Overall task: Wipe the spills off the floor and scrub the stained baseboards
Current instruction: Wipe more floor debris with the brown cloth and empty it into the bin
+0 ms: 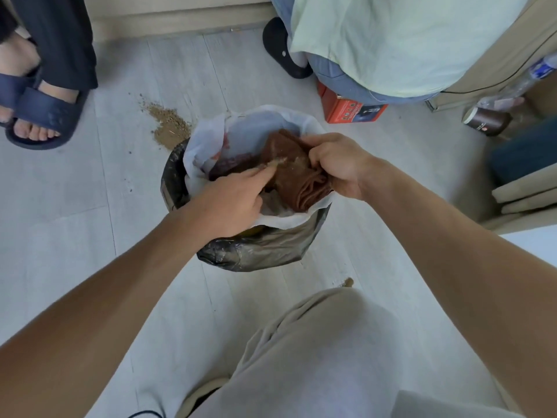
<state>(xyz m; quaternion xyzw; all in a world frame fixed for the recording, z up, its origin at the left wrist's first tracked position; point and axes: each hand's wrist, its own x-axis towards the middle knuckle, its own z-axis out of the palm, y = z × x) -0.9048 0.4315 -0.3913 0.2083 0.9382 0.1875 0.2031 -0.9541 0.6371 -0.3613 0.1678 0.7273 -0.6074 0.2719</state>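
A folded brown cloth (297, 173) dusted with tan crumbs is held over a small bin (256, 251) lined with a black bag and a white bag. My right hand (337, 164) grips the cloth's upper right side. My left hand (238, 196) reaches over the bin's left rim, its straight fingers touching the cloth's crumb-covered face. A pile of tan powder (168, 123) lies spilled on the grey plank floor (75, 191) just left of the bin. A beige baseboard (180, 24) runs along the far wall.
A person's feet in blue slippers (42, 116) stand at far left. Another person crouches at the back right beside a black slipper (280, 49). An orange box (352, 108), a paper cup (486, 120) and a plastic bottle (524, 82) lie right. My knee (331, 342) fills the foreground.
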